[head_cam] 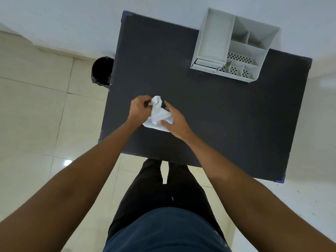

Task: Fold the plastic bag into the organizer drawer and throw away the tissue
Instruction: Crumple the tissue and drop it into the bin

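Observation:
A crumpled white tissue lies near the front left of the dark table. My left hand pinches its raised upper end. My right hand covers its lower right part, thumb pressed on the tissue and fingers stretched forward. The grey organizer stands at the far right of the table, with several compartments and a small drawer at its front left that looks slightly pulled out. I see no plastic bag.
A black bin stands on the tiled floor against the table's left edge. A white wall runs behind the table. My legs are at the table's front edge.

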